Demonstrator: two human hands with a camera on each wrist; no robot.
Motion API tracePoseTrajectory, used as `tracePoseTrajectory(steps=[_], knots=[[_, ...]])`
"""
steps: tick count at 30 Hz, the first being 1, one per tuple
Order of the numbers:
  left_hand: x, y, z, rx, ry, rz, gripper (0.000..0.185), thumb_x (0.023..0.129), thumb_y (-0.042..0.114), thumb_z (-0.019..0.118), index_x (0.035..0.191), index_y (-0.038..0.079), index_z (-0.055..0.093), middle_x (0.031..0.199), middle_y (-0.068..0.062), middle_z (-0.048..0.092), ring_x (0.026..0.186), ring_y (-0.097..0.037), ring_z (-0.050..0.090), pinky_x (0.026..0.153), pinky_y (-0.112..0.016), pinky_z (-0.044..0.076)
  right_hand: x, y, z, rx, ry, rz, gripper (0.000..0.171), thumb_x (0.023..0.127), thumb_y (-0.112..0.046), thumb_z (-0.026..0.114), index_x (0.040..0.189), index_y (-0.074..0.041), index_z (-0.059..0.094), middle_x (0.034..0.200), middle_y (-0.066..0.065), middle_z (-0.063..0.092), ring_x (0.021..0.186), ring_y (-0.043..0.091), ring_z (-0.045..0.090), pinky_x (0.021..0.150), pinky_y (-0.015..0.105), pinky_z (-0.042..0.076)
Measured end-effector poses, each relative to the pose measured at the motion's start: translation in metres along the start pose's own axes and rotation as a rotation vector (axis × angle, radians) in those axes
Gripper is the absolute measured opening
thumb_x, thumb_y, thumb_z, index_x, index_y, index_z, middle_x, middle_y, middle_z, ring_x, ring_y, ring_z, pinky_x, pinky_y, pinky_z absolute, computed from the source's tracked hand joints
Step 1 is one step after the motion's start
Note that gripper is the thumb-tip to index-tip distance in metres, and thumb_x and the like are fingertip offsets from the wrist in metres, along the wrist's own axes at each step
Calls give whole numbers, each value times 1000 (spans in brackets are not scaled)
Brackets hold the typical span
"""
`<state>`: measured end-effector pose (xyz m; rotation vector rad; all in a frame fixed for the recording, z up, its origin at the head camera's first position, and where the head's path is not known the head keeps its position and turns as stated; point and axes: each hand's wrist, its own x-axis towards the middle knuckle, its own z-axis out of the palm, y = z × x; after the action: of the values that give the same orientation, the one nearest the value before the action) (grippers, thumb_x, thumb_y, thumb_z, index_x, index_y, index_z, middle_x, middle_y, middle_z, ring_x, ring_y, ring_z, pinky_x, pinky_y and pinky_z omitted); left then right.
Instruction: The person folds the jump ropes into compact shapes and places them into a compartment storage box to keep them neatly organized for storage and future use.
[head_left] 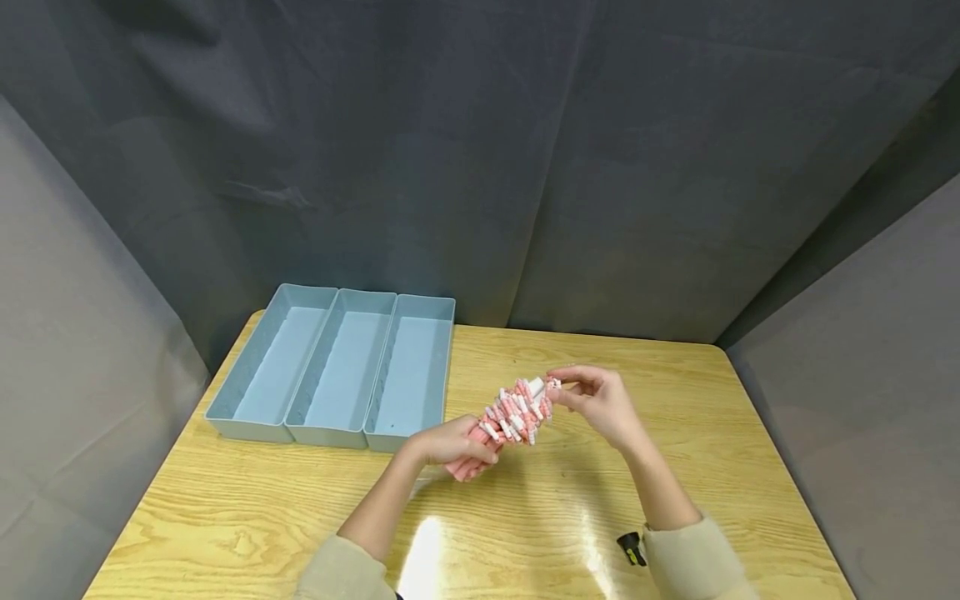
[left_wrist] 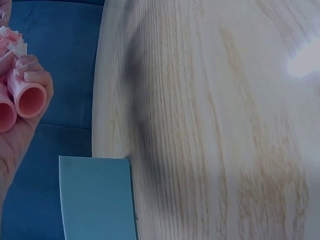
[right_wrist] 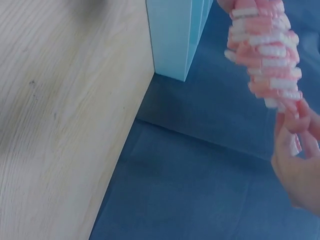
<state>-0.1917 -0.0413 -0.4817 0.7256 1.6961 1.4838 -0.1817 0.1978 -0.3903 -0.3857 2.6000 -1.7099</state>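
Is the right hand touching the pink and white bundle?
Touching. In the head view, the right hand pinches the top end of the pink and white bundle.

Three light blue trays (head_left: 335, 372) stand side by side at the far left corner of the one wooden counter (head_left: 675, 467). Two hands, left hand (head_left: 450, 442) and right hand (head_left: 600, 404), share one pink-and-white bristled bundle (head_left: 517, 412); its pink tubes cannot be counted. One small black object (head_left: 632, 548) lies near the front edge
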Motion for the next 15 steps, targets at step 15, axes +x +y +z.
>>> tracePoseTrajectory(steps=[15], knots=[[-1, 5, 1, -100, 26, -1, 11, 85, 4, 53, 81, -6, 53, 59, -7, 53, 44, -14, 49, 42, -23, 45, 2, 16, 29, -182, 280, -492, 18, 78, 9, 64, 94, 4, 69, 87, 13, 63, 67, 12, 58, 55, 11, 47]])
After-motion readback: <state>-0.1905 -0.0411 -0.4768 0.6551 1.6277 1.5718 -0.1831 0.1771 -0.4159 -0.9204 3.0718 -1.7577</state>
